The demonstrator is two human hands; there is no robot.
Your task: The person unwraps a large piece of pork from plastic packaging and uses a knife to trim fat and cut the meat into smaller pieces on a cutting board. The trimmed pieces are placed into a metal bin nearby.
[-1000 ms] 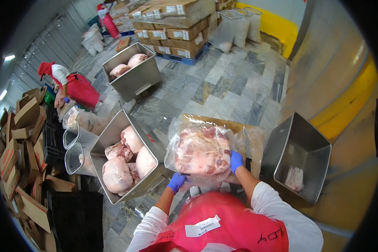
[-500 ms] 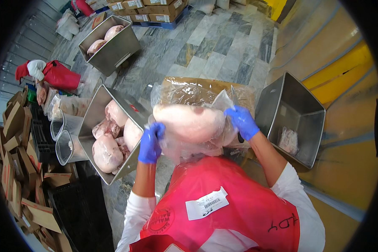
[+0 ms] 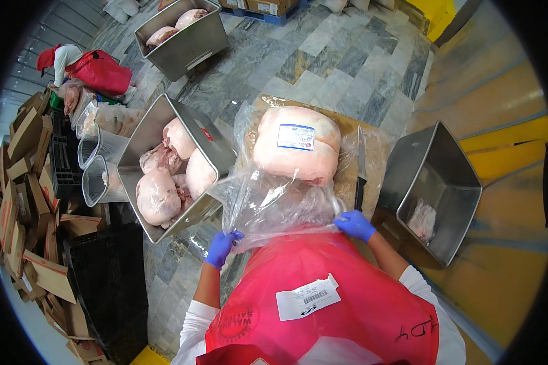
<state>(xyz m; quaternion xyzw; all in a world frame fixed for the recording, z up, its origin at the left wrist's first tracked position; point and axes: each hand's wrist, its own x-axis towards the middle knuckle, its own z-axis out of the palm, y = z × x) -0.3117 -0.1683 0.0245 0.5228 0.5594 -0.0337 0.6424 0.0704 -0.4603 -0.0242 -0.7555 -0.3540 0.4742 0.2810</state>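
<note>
- Nearest, the red apron touches the near edge of the film or lies just under it.
- At 7 o'clock from the meat, the left hand pinches a corner of the clear film; at 5 o'clock, the right hand grips a bunched part of the same edge.
- How far along, as I judge it: the meat's top looks uncovered, with the film spread toward 6 o'clock; what is left is film about its sides, not yet free. Whether film runs underneath is hidden.
- The meat sits on the tabletop: one thick, rounded block, pale pink and smooth, creased toward 3 o'clock, redder along its near edge, a blue-edged white label on top.
- Between 3 and 4 o'clock, the knife lies on the tabletop, black handle toward the right hand, touched by neither.
- At 9 o'clock, a steel bin holds several similar pieces; near 4 o'clock, another bin has a crumpled pale scrap inside.
- Farther, at 10 o'clock, a co-worker bends over; near 11 o'clock stands a third bin with more pieces.
</note>
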